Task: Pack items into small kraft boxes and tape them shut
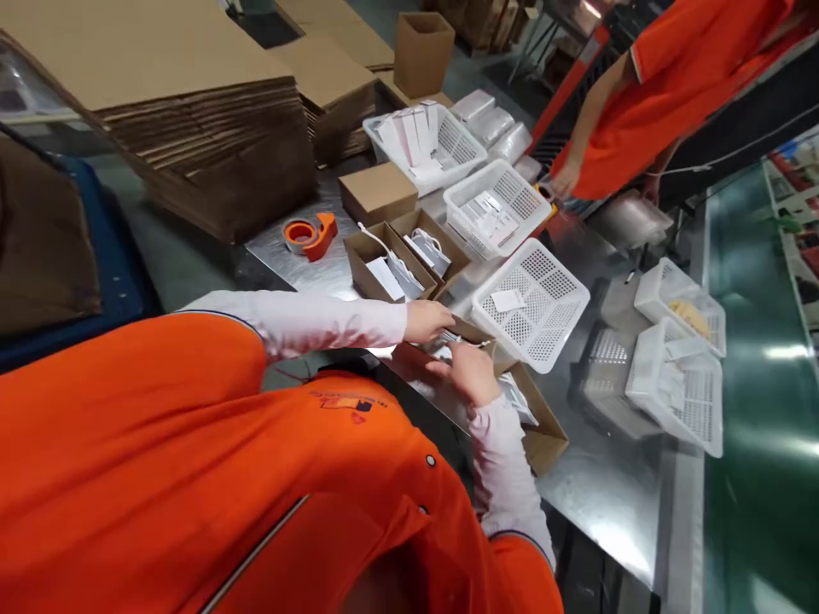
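Hand (464, 373) at cardboard box (543, 437), white packets (517, 401) inside

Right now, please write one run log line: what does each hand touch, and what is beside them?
left hand: on edge of box | right hand: at white packets in box | beside: white basket

Factory packing workshop: stacked flattened corrugated cardboard (205, 145), open carton (541, 426), white perforated plastic baskets (530, 305), orange tape dispenser (310, 236) on steel desk (595, 486), green conveyor belt (761, 341) alongside, co-worker in matching orange polo shirt (678, 111).
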Action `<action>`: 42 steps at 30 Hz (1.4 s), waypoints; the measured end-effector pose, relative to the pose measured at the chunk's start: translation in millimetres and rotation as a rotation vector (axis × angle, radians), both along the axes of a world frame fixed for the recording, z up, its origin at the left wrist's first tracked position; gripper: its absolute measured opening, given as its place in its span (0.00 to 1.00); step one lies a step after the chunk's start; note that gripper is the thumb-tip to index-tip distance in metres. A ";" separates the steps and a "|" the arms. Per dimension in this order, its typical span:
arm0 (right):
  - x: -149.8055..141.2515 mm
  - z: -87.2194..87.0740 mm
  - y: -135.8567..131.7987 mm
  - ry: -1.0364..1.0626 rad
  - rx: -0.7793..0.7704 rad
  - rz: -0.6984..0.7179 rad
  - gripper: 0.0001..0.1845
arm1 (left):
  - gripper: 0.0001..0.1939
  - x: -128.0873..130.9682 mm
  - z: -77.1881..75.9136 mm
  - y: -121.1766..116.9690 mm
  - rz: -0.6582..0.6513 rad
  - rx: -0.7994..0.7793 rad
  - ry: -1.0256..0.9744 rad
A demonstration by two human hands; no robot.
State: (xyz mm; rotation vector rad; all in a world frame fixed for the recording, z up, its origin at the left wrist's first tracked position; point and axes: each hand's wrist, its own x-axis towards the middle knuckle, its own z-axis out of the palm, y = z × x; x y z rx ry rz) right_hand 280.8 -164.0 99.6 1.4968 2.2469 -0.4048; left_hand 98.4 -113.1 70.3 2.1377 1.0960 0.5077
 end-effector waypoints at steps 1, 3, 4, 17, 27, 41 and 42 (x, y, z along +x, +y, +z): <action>-3.5 -4.5 -5.5 -0.010 -0.013 0.012 0.25 | 0.09 -21.8 1.7 3.8 0.064 -0.010 0.066; -11.1 -13.2 -16.1 -0.039 -0.032 -0.021 0.18 | 0.10 -71.8 6.5 16.7 0.283 -0.025 0.212; -16.0 -15.6 -21.0 -0.044 -0.022 -0.052 0.16 | 0.12 -97.2 9.4 25.1 0.407 -0.022 0.265; -199.7 -52.1 37.6 0.261 0.248 -0.195 0.23 | 0.13 -155.4 21.2 92.7 0.116 -0.067 0.343; -204.7 -60.2 12.1 0.490 0.125 0.037 0.09 | 0.14 -314.7 -49.6 83.6 -0.948 0.211 0.034; -216.6 -54.3 56.7 -0.006 0.021 -0.172 0.19 | 0.12 -252.0 -96.0 64.3 -0.742 0.155 0.051; -210.0 -54.7 59.2 0.040 -0.027 -0.127 0.22 | 0.16 -253.7 -96.1 65.5 -0.736 0.174 0.053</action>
